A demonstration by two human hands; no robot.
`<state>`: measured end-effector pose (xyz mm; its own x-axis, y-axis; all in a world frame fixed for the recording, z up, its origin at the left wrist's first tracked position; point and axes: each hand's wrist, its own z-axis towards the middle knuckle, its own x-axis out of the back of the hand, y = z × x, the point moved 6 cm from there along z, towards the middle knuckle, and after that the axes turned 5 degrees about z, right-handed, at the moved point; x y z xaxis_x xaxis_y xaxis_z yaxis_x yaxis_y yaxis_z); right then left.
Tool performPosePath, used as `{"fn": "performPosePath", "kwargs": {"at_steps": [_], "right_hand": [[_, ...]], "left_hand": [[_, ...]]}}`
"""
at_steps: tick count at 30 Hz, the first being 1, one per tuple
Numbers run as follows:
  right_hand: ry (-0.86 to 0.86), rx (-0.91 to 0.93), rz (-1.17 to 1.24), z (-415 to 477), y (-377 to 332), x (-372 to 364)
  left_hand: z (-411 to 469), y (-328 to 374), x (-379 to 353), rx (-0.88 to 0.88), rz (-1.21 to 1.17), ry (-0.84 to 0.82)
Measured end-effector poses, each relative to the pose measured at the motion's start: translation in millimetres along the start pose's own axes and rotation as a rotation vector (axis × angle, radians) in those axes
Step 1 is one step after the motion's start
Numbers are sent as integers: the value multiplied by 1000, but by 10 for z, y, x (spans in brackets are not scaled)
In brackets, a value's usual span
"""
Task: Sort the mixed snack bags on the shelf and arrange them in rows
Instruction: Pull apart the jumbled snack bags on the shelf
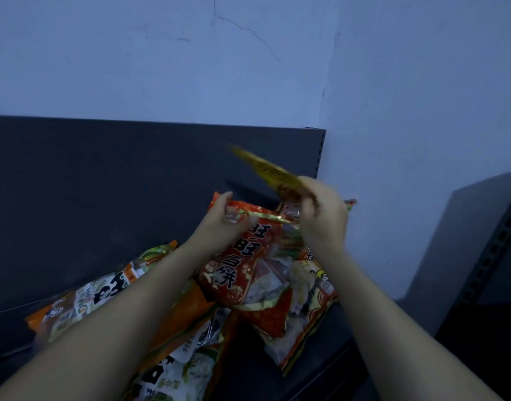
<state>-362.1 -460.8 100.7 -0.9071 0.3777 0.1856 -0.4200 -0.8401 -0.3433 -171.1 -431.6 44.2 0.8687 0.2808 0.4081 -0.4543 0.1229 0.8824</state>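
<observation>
A red snack bag [242, 273] with gold trim leans at the right end of the dark shelf. My left hand [219, 221] grips its top left corner. My right hand [323, 215] is raised beside it and holds a yellow bag [274, 173], blurred, tilted up to the left above the red one. Another red bag [303, 322] lies under and to the right. Orange and green bags [83, 296] lie at the left under my left forearm, and one more orange bag [176, 369] sits at the bottom centre.
The shelf's dark back panel [118, 180] rises behind the bags and ends at a slotted upright [320, 151]. A pale wall stands behind and to the right. A second dark shelf unit [485, 250] stands at the far right.
</observation>
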Motion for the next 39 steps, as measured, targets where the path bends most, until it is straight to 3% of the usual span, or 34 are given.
{"fn": "performPosePath", "kwargs": {"at_steps": [3, 6, 9, 11, 12, 14, 16, 17, 21, 23, 26, 29, 32, 35, 39], "right_hand": [[-209, 190, -60, -130, -121, -254], [-334, 71, -120, -272, -106, -404], [-503, 16, -30, -315, -118, -555], [-662, -72, 98, -338, -86, -647], [-649, -153, 170, -330, -27, -631], [-412, -392, 252, -275, 246, -477], [-128, -651, 189, -332, 678, -240], [-67, -757, 87, -414, 884, -133], [-214, -1116, -104, -957, 1567, -84], [-229, -1293, -1, -1201, 1839, -171], [-41, -1565, 349, -1439, 2082, -257], [-91, -1617, 329, -1490, 2064, -216], [-318, -1582, 130, -1579, 2239, -272], [-505, -1594, -84, -1901, 2879, -417], [-489, -1614, -141, -2008, 3146, -413]], "left_hand": [[35, 19, -102, 30, -552, -177], [15, -48, -214, -6, -599, -296], [37, -105, -264, -28, -602, -196], [57, -76, -243, 2, -669, -45], [75, -105, -206, 55, -695, 63], [126, -240, -124, 206, -669, 239], [157, -354, -80, 278, -574, 289], [171, -411, -68, 298, -536, 302], [215, -482, -102, 313, -486, 334], [255, -440, -146, 294, -449, 317], [280, -420, -143, 286, -404, 335], [303, -440, -129, 270, -363, 333], [312, -452, -128, 246, -331, 345], [310, -467, -130, 247, -318, 360], [313, -506, -127, 268, -311, 366]]}}
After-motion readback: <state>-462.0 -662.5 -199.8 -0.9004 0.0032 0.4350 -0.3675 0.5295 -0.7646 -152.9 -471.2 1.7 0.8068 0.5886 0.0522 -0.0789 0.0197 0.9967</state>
